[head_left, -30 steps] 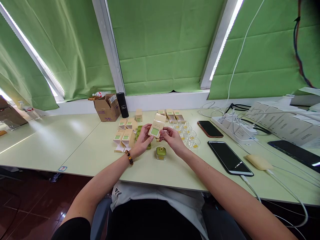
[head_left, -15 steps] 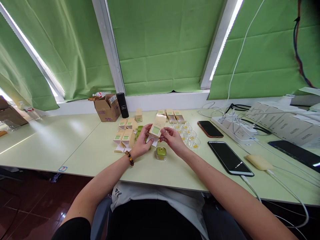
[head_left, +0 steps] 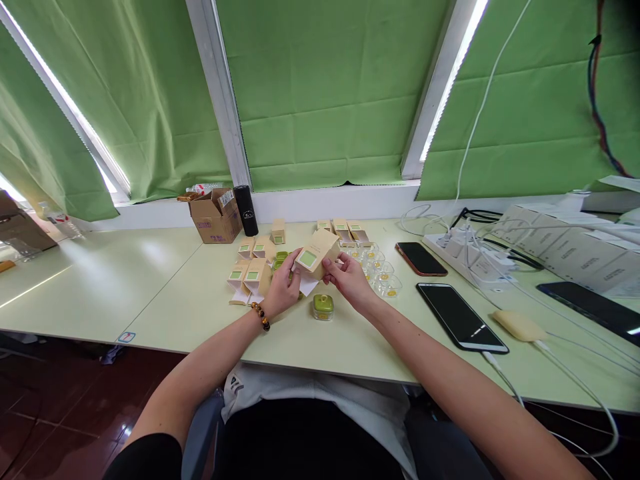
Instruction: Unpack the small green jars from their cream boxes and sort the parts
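Between my two hands, tilted above the table, is a small beige cardboard box with a green-framed window and a white flap hanging at its lower end. My left hand grips its left side, and my right hand pinches its right side near the bottom. Just below stands a small clear jar with a green lid, touched by neither hand. Green lids show partly behind my left hand. Several similar boxes stand to the left, their flaps open. Clear containers with yellow spots lie right of my right hand.
More beige boxes stand at the back. A brown carton and a black cylinder are by the wall. On the right lie phones, a power strip, cables, a yellowish charger and white boxes.
The held box has turned from more upright to a slanted position, opening out so that its side shows. Both hands stay on it, and the jar has not moved.
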Demonstrator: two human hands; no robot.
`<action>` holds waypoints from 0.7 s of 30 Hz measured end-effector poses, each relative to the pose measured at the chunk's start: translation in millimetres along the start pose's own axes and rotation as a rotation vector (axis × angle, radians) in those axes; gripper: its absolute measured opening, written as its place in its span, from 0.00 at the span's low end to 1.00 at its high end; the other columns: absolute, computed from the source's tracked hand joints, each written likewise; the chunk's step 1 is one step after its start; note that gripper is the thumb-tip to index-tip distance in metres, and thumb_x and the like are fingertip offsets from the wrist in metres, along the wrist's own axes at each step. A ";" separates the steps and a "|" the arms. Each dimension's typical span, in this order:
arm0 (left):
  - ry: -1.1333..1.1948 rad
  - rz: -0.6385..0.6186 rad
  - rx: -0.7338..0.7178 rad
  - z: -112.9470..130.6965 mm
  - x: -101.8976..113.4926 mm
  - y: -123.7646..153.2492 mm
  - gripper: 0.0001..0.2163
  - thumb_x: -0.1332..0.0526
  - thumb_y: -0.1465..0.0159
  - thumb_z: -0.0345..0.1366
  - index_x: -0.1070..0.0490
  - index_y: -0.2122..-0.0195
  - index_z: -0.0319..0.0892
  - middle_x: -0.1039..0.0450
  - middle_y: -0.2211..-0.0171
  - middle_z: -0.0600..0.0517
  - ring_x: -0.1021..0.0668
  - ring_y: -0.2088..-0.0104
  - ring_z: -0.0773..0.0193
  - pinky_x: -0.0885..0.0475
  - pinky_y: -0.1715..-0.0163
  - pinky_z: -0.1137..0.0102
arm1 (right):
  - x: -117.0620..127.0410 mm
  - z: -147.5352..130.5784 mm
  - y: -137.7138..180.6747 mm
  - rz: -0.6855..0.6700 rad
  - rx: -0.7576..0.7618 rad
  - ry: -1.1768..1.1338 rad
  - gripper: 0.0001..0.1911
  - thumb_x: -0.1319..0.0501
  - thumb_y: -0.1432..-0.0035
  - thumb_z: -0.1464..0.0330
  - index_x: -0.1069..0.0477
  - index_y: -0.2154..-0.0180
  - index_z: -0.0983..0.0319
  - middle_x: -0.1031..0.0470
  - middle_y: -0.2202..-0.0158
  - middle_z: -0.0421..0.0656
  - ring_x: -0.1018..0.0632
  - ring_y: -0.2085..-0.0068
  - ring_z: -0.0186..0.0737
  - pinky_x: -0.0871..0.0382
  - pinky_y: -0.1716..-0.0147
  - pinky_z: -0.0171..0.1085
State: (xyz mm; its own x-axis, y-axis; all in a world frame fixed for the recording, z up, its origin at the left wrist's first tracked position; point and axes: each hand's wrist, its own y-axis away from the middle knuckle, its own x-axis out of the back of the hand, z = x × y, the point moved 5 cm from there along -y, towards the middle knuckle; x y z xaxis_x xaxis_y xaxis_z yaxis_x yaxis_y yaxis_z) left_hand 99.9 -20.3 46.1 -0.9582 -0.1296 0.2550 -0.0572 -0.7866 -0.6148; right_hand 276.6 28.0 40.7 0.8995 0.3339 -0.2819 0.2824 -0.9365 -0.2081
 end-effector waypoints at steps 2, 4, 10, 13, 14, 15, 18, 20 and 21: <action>0.038 0.009 0.009 -3.0 -1.1 -1.4 0.25 0.38 0.29 0.45 0.34 0.33 0.45 0.29 0.35 0.42 0.27 0.36 0.47 0.31 0.36 0.54 | -1.0 -0.5 0.4 -0.017 -0.005 -0.004 0.33 0.22 0.56 0.44 0.28 0.59 0.58 0.18 0.70 0.40 0.26 0.75 0.34 0.28 0.73 0.37; 0.080 -0.017 0.011 -3.6 -3.7 -3.0 0.29 0.33 0.32 0.46 0.35 0.33 0.44 0.29 0.35 0.40 0.27 0.36 0.46 0.30 0.37 0.54 | -1.3 -1.6 1.0 -0.022 -0.011 -0.020 0.33 0.21 0.57 0.44 0.26 0.59 0.58 0.17 0.69 0.41 0.26 0.75 0.34 0.27 0.73 0.38; 0.229 -0.070 0.086 1.0 -8.4 -5.6 0.35 0.29 0.36 0.52 0.37 0.33 0.43 0.27 0.38 0.39 0.24 0.40 0.47 0.25 0.44 0.58 | 1.0 -6.0 2.1 0.000 -0.011 -0.028 0.30 0.22 0.56 0.45 0.22 0.62 0.60 0.19 0.71 0.42 0.27 0.75 0.35 0.30 0.76 0.37; 0.325 -0.079 0.177 0.7 -8.2 -5.3 0.29 0.34 0.33 0.56 0.33 0.38 0.42 0.22 0.46 0.42 0.19 0.51 0.53 0.24 0.56 0.64 | 4.0 -6.1 2.0 0.030 -0.002 -0.007 0.30 0.21 0.56 0.45 0.22 0.61 0.60 0.19 0.73 0.42 0.27 0.76 0.34 0.32 0.78 0.37; 0.346 -0.083 0.208 0.3 -8.0 -5.1 0.28 0.35 0.33 0.56 0.30 0.41 0.42 0.21 0.50 0.44 0.19 0.56 0.56 0.24 0.60 0.65 | 5.2 -5.8 1.9 0.042 -0.001 0.002 0.30 0.21 0.56 0.45 0.22 0.61 0.60 0.19 0.73 0.42 0.27 0.77 0.34 0.32 0.78 0.37; 0.363 -0.085 0.234 0.1 -7.6 -4.9 0.26 0.35 0.33 0.57 0.29 0.44 0.41 0.20 0.53 0.45 0.20 0.60 0.58 0.26 0.63 0.67 | 6.5 -5.3 1.8 0.055 -0.001 0.010 0.30 0.21 0.56 0.46 0.22 0.61 0.60 0.19 0.73 0.41 0.27 0.77 0.35 0.32 0.78 0.37; 0.384 -0.075 0.276 0.4 -5.5 -5.2 0.24 0.33 0.34 0.57 0.26 0.51 0.41 0.21 0.58 0.47 0.22 0.65 0.63 0.27 0.65 0.70 | 10.3 -4.6 2.0 0.096 0.000 0.032 0.30 0.21 0.56 0.47 0.22 0.61 0.61 0.20 0.74 0.41 0.27 0.77 0.35 0.33 0.78 0.36; 0.390 -0.068 0.287 0.8 -4.5 -6.0 0.24 0.32 0.35 0.58 0.25 0.53 0.41 0.21 0.60 0.48 0.23 0.65 0.64 0.27 0.64 0.71 | 12.1 -5.9 2.8 0.126 0.009 0.057 0.30 0.21 0.56 0.47 0.22 0.61 0.62 0.20 0.75 0.40 0.28 0.78 0.34 0.33 0.78 0.36; 0.398 -0.066 0.294 0.6 -4.2 -6.4 0.24 0.32 0.36 0.58 0.25 0.54 0.40 0.22 0.61 0.48 0.23 0.65 0.65 0.28 0.65 0.71 | 12.6 -7.1 3.4 0.139 0.016 0.072 0.30 0.21 0.56 0.47 0.22 0.62 0.62 0.20 0.75 0.40 0.29 0.79 0.33 0.34 0.79 0.36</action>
State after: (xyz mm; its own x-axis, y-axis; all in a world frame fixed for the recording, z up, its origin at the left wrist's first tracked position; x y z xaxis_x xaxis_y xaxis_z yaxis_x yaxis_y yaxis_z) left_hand 104.5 -15.1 49.4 -0.9911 0.1217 -0.0536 -0.0949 -0.9296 -0.3560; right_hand 291.3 28.2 43.1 0.9514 0.1922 -0.2408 0.1489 -0.9711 -0.1868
